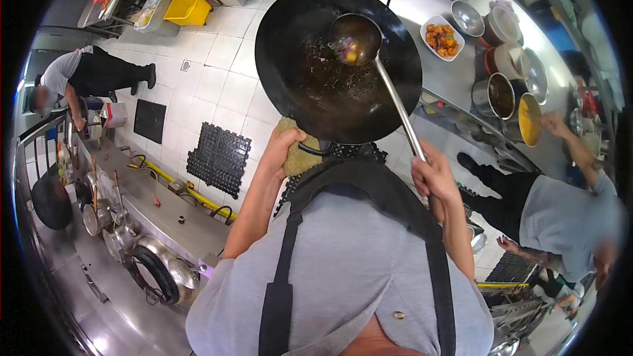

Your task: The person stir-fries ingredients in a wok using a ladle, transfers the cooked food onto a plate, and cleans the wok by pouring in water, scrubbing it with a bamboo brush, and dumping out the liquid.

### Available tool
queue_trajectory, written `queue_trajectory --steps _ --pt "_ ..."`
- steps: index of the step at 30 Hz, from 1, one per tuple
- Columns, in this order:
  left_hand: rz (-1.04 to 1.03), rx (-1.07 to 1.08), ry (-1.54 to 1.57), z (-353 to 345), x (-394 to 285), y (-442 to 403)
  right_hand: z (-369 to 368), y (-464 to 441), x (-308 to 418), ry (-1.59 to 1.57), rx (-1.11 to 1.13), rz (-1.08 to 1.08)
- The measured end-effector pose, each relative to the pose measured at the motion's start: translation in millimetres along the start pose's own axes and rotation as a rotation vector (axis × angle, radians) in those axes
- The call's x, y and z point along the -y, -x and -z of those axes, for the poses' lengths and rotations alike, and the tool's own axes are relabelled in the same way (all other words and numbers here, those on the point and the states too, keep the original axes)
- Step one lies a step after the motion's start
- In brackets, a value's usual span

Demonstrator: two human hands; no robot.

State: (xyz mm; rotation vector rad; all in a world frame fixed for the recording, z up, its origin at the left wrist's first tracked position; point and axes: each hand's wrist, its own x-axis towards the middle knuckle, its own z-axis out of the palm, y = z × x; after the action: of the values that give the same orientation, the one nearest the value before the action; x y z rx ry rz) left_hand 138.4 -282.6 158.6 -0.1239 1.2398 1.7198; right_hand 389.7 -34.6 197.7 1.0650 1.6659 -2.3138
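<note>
Where the right hand (434,173) closes round its shaft, the long-handled steel ladle (397,99) begins a slant forward and leftward, across the near-right rim of the wide black metal wok (280,59). Its round head, with dark liquid and orange and purple bits inside, lies over the far half of the wok. Whether it touches the metal below: cannot tell. Shaft end runs on past the fist, toward the body.

Left hand (285,150) clamped on a folded greenish-tan cloth (301,158), which is pressed against the looped black handle (312,149) at the wok's near rim. Hands well apart, one either side of the apron front.

Key relation: small white squarish bowl (451,57) of glossy orange-red food pieces (440,38), just beyond the wok's right rim, near the left edge of the steel worktop (443,78). From the ladle head it lies to the right; from the right hand, almost straight ahead. Right hand is the nearer of the two. Ladle's axis points left of the bowl, not at it. Wok's far part overlaps the worktop edge in this view; contact there cannot be told. Wok bottom: dark, wet-looking residue.
</note>
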Motion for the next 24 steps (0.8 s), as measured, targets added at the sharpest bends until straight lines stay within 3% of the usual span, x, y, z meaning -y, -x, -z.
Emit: queue_trajectory --steps 4,7,14,17,20,24 --pt "-0.036 0.001 -0.042 -5.4 -2.1 3.5 -15.6 -32.2 -20.9 0.275 -0.169 0.145" --pt "-0.059 0.013 -0.061 -8.9 -2.3 1.6 -15.0 -20.5 -27.0 0.266 -0.071 0.080" --pt "-0.044 -0.003 -0.048 1.9 2.8 -9.1 3.2 8.8 -2.1 -0.036 0.262 -0.165" --pt "0.022 -0.035 -0.029 6.3 -1.1 -4.9 9.7 16.7 2.7 -0.361 0.423 -0.203" --pt "0.111 -0.089 0.040 8.1 -2.4 1.1 17.7 26.2 -4.3 -0.474 0.439 -0.204" --pt "0.073 -0.069 0.050 8.1 1.4 14.4 30.5 53.7 1.6 -0.545 0.324 -0.069"
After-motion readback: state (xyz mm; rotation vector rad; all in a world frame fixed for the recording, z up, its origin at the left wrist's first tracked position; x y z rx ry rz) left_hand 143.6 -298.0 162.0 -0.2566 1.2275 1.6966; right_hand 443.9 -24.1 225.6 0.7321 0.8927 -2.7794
